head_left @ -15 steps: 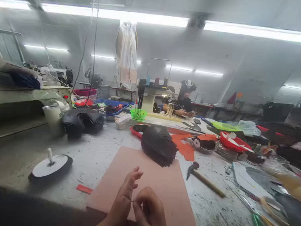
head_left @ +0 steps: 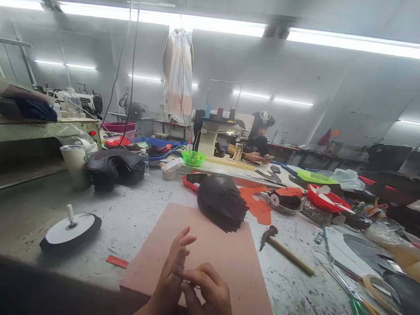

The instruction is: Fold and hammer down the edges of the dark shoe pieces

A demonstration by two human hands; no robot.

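Note:
Above the near half of a pink board, my two hands meet. My left hand is held on edge with its fingers stretched out and apart, and nothing shows in its grasp. My right hand is closed in a pinch, its fingertips touching or almost touching the left palm. A thin dark sliver seems to lie at those fingertips, too small to name. Beyond the hands, a stack of black leather-like pieces rests on the board's far edge.
A hammer lies right of the board, with scissors further right. On the left are a white disc with a peg and a red strip. Past a green bowl, a co-worker sits behind a sewing machine.
My right fingertips have moved slightly up and left against the left palm. My left hand has risen a little. The things on the table have not moved.

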